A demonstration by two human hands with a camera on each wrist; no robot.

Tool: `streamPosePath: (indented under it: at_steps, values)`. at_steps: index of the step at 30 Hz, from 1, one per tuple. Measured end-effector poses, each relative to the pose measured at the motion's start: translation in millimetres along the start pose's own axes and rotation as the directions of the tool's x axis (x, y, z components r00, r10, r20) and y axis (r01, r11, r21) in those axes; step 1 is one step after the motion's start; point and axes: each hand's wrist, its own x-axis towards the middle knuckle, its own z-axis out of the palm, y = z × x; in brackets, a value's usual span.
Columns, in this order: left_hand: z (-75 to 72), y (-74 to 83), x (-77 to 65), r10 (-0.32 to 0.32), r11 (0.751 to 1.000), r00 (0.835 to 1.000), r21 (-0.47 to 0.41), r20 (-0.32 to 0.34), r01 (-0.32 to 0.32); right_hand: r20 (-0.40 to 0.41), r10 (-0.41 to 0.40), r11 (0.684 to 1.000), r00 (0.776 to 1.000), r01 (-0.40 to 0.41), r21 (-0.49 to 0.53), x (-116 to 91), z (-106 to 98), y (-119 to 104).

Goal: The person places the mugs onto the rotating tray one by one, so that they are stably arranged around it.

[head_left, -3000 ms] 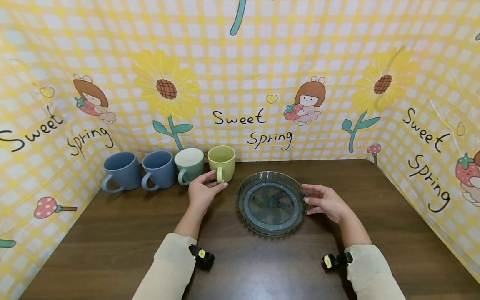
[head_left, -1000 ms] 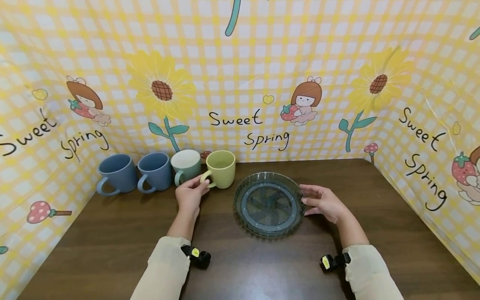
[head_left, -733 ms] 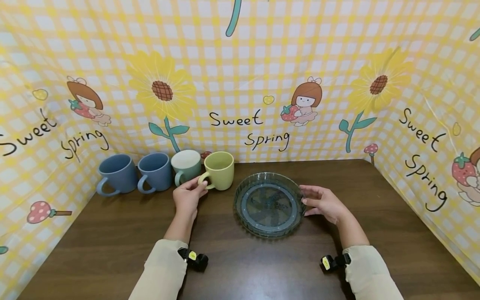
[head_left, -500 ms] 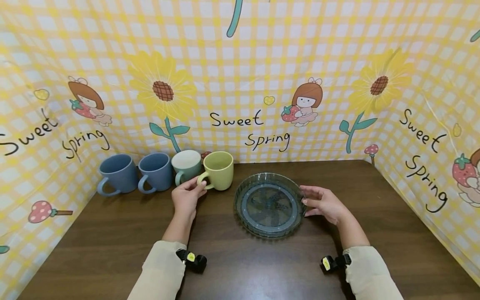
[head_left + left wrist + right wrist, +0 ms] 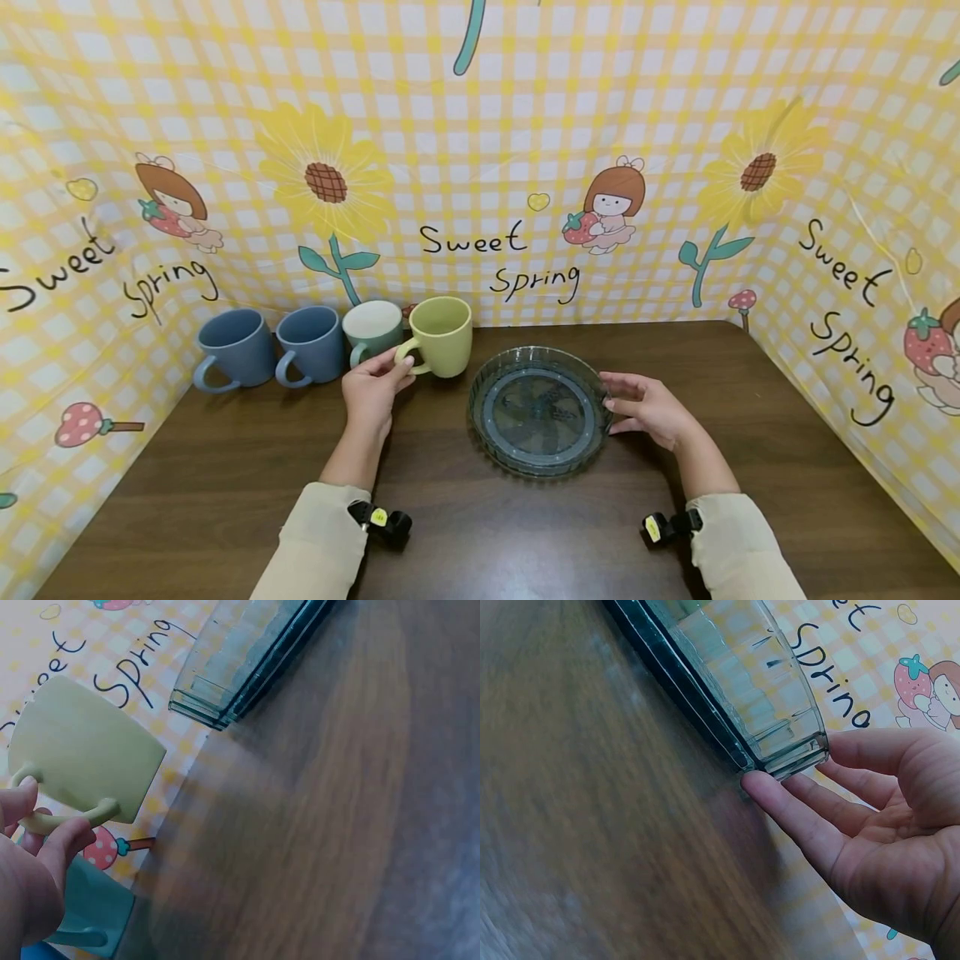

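Observation:
My left hand pinches the handle of a yellow-green mug between thumb and fingers. In the left wrist view the mug is off the table, with its handle gripped by the left hand. To the right on the table sits a round, dark, see-through glass dish with fluted sides. My right hand touches the dish's right side with mostly straight fingers. In the right wrist view, fingertips of the right hand meet the outside of the dish at its rim and base.
Left of the held mug stand a green mug with a white inside and two blue mugs, one larger, in a row at the back of the brown table. A checked cloth walls the back and sides.
My left hand has taken the yellow-green mug by its handle, turned the handle leftward, drawn the mug slightly nearer, then raised it off the table. The right hand and dish stay put.

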Motion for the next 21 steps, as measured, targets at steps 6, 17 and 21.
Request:
streamPosePath:
  at_steps: [6, 17, 21]
  values:
    - [3.1, 5.5, -1.9, 0.018, 1.000, 1.000, -0.001, 0.023, -0.018, -0.002, 0.000, 1.000, 1.000, 0.000, 0.001, 0, 0, 0]
    - [8.9, 15.3, -4.0, -0.004, 0.999, 0.999, 0.033, 0.044, 0.003, 0.003, 0.004, 1.000, 1.000, -0.004, -0.001, 0, 1, -1]
    - [11.5, 16.6, -4.1, -0.008, 1.000, 0.999, 0.026, 0.048, 0.007, 0.002, 0.000, 1.000, 1.000, 0.000, -0.003, 0, 1, -1]
